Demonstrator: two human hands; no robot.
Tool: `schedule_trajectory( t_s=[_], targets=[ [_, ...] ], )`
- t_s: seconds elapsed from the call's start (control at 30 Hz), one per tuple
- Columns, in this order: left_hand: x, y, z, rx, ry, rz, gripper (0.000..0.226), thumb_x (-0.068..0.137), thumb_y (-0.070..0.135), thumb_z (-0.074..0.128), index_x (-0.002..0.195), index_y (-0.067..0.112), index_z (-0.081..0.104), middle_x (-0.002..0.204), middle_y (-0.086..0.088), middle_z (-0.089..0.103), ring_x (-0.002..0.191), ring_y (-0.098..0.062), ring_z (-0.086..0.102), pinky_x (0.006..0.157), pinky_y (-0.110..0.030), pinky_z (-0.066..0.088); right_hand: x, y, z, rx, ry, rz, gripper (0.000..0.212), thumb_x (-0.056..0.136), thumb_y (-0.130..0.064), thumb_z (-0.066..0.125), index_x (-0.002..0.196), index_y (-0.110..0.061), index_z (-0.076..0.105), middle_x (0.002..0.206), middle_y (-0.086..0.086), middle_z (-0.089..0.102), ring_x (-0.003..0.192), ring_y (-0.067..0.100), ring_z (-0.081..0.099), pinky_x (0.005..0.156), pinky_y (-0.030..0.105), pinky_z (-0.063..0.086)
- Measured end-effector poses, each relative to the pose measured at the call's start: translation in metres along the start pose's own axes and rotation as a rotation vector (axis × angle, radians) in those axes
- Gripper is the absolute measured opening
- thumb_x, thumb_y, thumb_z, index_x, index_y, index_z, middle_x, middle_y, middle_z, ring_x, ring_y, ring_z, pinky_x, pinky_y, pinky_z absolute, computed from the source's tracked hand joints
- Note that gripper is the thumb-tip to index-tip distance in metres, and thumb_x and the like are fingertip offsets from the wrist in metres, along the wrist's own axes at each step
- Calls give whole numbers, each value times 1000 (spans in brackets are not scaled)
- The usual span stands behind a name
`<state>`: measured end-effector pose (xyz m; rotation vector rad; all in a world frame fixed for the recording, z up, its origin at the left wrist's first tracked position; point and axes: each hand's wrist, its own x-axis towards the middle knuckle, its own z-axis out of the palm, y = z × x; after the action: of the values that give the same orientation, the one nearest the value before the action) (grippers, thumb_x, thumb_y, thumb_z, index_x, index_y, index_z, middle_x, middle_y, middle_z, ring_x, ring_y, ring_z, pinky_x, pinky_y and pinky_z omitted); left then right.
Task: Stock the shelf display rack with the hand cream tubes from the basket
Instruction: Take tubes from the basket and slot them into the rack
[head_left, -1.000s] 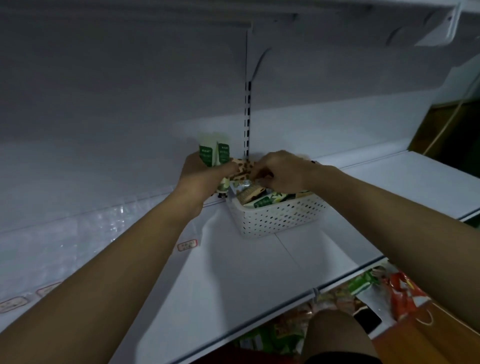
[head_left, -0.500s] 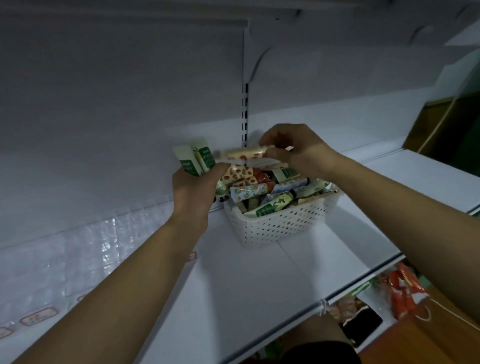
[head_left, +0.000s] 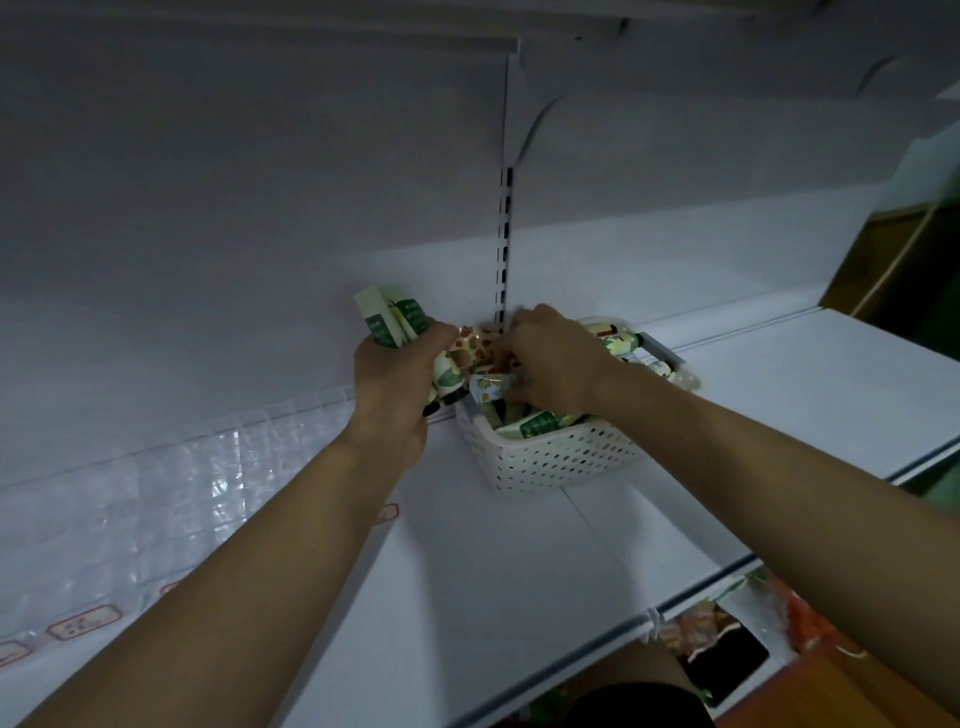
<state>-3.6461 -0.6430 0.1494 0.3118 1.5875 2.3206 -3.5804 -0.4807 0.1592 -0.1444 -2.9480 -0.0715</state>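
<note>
Fingers of left hand (head_left: 395, 384) clamped on bunch of hand cream tubes (head_left: 392, 322), just left of basket (head_left: 550, 457). Right hand (head_left: 553, 364) inside basket, finger closure indiscernible. Recommended: extract one tube, avoid spilling bunch.

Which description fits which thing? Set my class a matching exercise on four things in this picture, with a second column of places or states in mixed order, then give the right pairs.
Column one:
1. left hand
2. right hand
3. basket
4. price label

Column two:
A. white with holes, standing on the shelf
B. closed around a bunch of tubes
C. stuck near the lower left edge of the picture
D. reaching down among the tubes in the basket

Pairs: 1-B, 2-D, 3-A, 4-C
</note>
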Motion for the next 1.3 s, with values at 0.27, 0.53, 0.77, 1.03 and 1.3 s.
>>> schedule_trajectory(
  t_s=[0.27,0.53,0.77,1.03,1.3],
  targets=[
    [5,8,-10,133,-117,94,12,79,6,81,87,11,73,95,-11,76,94,-29,73,89,-49,58,2,-9,-36,1052,232,167,15,92,-12,71,88,-8,57,81,6,63,71,22,64,66,34,58],
    [4,4,-13,171,-79,76,28,78,2,81,101,13,71,100,-10,77,94,-27,74,78,-38,62,25,6,-17,443,147,87,23,93,-20,67,116,-16,68,116,2,69,99,17,65,85,25,48],
    [-1,9,-29,96,-87,5,47,58,10,83,103,4,69,97,-18,73,88,-31,70,78,-42,58,32,0,10,37,117,-7,32,82,-21,73,113,-20,63,111,6,63,104,27,58,83,41,54],
    [-12,20,-60,118,-55,99,68,50,29,85,109,0,69,92,-14,72,87,-27,71,74,-40,58,22,-40,-32,840,457,88,17,100,-20,59,105,-4,64,87,8,68,69,19,62,64,32,51],
    [-51,36,-117,10,-146,75,48,72,11,77,117,4,63,96,-9,76,85,-22,73,68,-31,59,12,-129,-28,1474,134,-3,18,100,-10,59,107,6,64,79,14,67,58,16,62,57,27,54]
  ],
)
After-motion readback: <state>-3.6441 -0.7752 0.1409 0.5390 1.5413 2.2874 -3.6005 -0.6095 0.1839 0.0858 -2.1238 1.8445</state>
